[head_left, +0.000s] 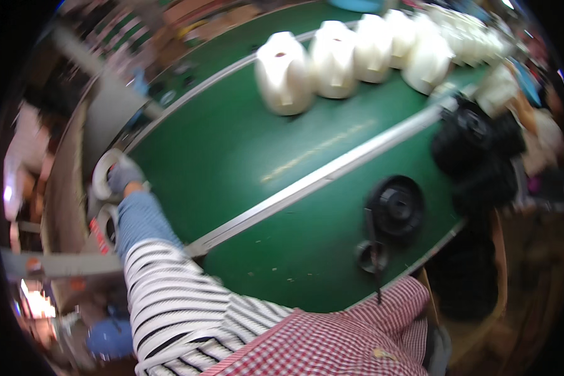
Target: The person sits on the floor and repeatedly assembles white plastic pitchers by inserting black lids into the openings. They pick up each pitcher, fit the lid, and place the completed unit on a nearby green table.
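At the left edge of the frame, I have the left hand [125, 175], in a thin grey glove, on a white roll [99, 178], its fingers curled over the rim beside the open core; blur hides how firmly they grip, so I cannot tell if the roll is held fast. The right hand is out of my view, and I cannot tell its state. A second roll [103, 218] sits just below the first, near the wrist, ring-shaped and pale around a dark hole.

The left arm reaches across in a ribbed black-and-white striped sleeve [172, 288] and a blue fabric cuff [145, 219], over a red-and-white checked apron [332, 341] at the bottom of the frame. A smooth green work surface [219, 150] fills the centre, split diagonally by a straight metal rail [326, 177].

Across the top, well apart from the hand, glossy cream-white housings [285, 78], rounded and egg-like, stand in a row. Right of centre I see a round black part [396, 210] with concentric rings, a small dark ring [365, 257] near it; bulky black parts [467, 141] cluster at the right.
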`<state>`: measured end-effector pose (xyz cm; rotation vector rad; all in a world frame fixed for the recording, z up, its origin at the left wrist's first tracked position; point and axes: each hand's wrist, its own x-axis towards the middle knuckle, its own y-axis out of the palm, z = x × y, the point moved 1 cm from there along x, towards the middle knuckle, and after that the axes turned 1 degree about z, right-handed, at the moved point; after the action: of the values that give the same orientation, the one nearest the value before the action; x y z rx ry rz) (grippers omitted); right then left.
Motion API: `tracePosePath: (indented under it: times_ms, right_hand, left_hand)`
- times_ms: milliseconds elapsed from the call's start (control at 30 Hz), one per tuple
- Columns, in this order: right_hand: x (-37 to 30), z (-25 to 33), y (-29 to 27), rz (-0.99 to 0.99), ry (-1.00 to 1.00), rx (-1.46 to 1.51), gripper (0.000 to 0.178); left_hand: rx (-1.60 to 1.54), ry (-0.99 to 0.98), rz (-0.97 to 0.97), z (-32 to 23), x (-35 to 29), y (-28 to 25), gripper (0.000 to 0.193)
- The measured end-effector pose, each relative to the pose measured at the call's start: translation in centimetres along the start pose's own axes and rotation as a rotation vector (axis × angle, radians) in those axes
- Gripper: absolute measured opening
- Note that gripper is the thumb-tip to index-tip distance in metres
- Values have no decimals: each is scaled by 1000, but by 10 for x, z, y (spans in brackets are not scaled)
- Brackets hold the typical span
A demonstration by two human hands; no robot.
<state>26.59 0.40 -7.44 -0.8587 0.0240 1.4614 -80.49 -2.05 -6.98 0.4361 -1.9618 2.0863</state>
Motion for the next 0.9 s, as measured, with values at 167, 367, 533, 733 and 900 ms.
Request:
tracePosePath:
  times_ms: [167,367,533,733,900]
  right_hand:
    - [27,55,15,51,-139,60,42]
    - [59,203,43,264,-649,19,46]
    - [10,302,81,418,-764,26,72]
    - [-4,281,66,416,-712,239,75]
    - [-21,189,29,261,-538,413,45]
  left_hand:
    - [-101,289,67,-78,-98,-80,40]
    - [-664,931,-10,-131,-195,-171,30]
    - [-1045,1552,25,-88,-371,-332,22]
    - [-1149,2198,146,-45,-532,-409,21]
    - [-1078,2413,98,-21,-618,-399,28]
